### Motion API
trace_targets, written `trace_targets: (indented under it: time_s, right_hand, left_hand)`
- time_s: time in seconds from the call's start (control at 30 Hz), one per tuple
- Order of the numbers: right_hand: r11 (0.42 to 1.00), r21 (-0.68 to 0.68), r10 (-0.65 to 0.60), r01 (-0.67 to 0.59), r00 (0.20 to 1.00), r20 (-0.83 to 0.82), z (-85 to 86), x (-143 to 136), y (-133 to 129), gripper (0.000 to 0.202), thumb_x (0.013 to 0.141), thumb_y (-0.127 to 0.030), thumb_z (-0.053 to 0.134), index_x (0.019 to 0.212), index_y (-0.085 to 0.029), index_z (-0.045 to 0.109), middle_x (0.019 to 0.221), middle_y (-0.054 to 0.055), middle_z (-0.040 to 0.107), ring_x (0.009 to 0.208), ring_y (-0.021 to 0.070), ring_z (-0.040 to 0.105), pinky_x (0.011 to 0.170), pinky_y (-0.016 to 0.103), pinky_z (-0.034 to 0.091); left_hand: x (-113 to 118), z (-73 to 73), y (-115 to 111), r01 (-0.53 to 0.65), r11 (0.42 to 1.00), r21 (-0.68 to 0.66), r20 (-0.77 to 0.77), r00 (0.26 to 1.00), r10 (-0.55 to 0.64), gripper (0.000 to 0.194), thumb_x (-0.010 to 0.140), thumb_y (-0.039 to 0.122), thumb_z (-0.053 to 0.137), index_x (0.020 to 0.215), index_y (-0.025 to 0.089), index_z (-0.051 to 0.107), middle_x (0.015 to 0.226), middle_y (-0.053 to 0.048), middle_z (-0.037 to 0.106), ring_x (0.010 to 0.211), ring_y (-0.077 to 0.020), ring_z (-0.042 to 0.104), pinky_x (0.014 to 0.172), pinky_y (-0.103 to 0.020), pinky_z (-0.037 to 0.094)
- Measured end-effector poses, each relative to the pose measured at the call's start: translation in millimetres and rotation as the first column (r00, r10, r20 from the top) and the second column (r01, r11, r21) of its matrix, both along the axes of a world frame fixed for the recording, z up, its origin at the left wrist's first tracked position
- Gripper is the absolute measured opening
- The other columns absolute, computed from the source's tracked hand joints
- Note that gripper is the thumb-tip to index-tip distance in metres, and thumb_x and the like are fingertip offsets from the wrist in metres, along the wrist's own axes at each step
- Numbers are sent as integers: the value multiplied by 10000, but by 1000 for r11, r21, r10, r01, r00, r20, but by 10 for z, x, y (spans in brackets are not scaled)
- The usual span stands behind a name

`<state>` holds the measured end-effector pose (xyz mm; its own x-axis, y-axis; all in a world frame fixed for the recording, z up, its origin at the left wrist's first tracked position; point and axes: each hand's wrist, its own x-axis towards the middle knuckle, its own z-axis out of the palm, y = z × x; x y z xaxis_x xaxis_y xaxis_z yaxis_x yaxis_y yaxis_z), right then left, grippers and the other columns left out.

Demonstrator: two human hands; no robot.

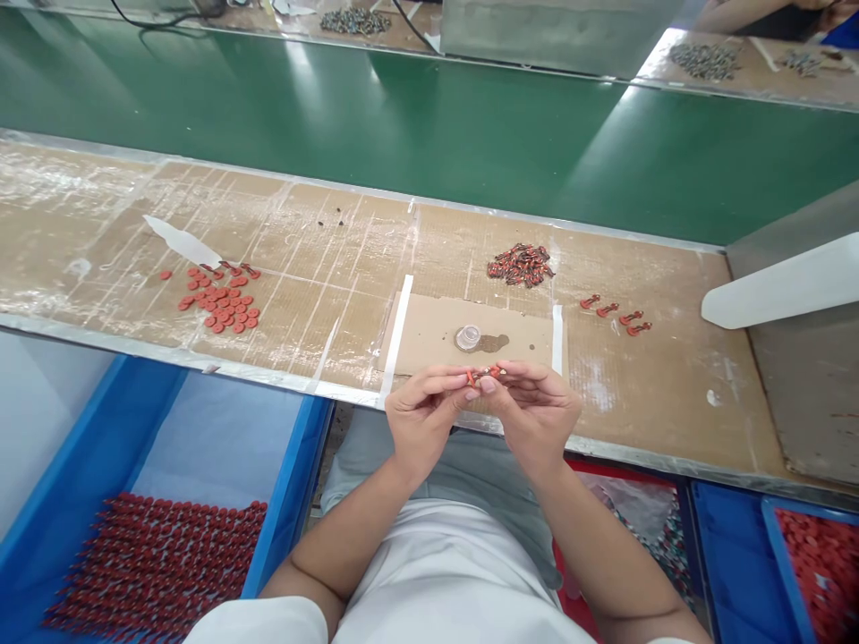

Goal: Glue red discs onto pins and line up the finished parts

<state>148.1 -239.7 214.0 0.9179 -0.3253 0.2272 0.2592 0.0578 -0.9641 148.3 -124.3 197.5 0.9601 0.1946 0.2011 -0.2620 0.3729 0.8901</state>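
My left hand and my right hand meet at the table's front edge, fingertips closed. Between them is a small red-and-dark figurine, pinched by my right thumb and fingers. A round red disc sits at its left end, in the fingers of my left hand. Whether disc and figurine are fully joined I cannot tell. Just beyond the hands, a small clear cup stands on a taped cardboard sheet, beside a dark wet stain. Farther back lies a pile of small dark red figurines.
Loose red discs lie at left by a white strip. Several figurines on discs stand at right, near a white bar. Below left, a blue crate holds rows of assembled pieces. A green belt runs behind.
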Motion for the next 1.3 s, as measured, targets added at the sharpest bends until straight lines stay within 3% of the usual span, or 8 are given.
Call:
trace_targets:
  time_s: [0.27,0.47,0.63,0.8,1.03,1.3]
  right_hand:
    - [1000,4,13,-13,1000,-8,17,6,-43,197,742,-258,846,904,-208,746,822,43,764,712,165,741,643,225,636]
    - [997,56,50,-49,999,-20,40,-4,-88,214,746,-210,844,938,-230,750,815,13,764,695,123,733,647,166,616]
    - [998,27,52,-51,998,-44,45,-16,-110,238,730,-252,853,932,-206,735,796,34,757,680,157,731,652,233,638]
    - [988,46,148,-145,986,-75,50,0,-160,285,711,-274,854,949,-202,716,702,16,729,614,158,710,612,248,633]
    - [978,-25,207,-208,977,-49,88,59,-247,274,654,-170,819,913,-191,732,572,-21,667,502,121,657,516,175,580]
    - [954,-85,290,-287,957,28,102,33,-323,387,642,-82,768,1011,-193,752,555,-37,634,482,105,611,490,178,548]
  left_hand:
    - [-4,-7,-27,36,999,-23,-21,999,-37,217,726,113,821,866,276,795,943,-32,752,889,-161,718,820,-287,600]
    - [-1,-25,-29,72,997,-33,19,997,-71,217,746,105,806,892,264,787,936,-35,754,893,-155,716,837,-282,592]
    - [-1,-62,-28,93,993,-78,-6,996,-93,127,785,145,786,875,233,770,913,-45,748,888,-157,716,854,-301,592]
    - [14,-55,-12,133,985,-107,-10,991,-135,123,756,145,811,837,224,763,861,-41,741,844,-147,715,808,-278,601]
    - [-9,-41,-27,201,974,-108,68,979,-194,205,755,77,791,859,253,781,865,-36,748,808,-139,716,756,-269,609]
    - [-64,-112,-43,234,968,-93,135,966,-221,241,774,62,772,896,270,780,889,-33,742,805,-135,701,709,-264,596]
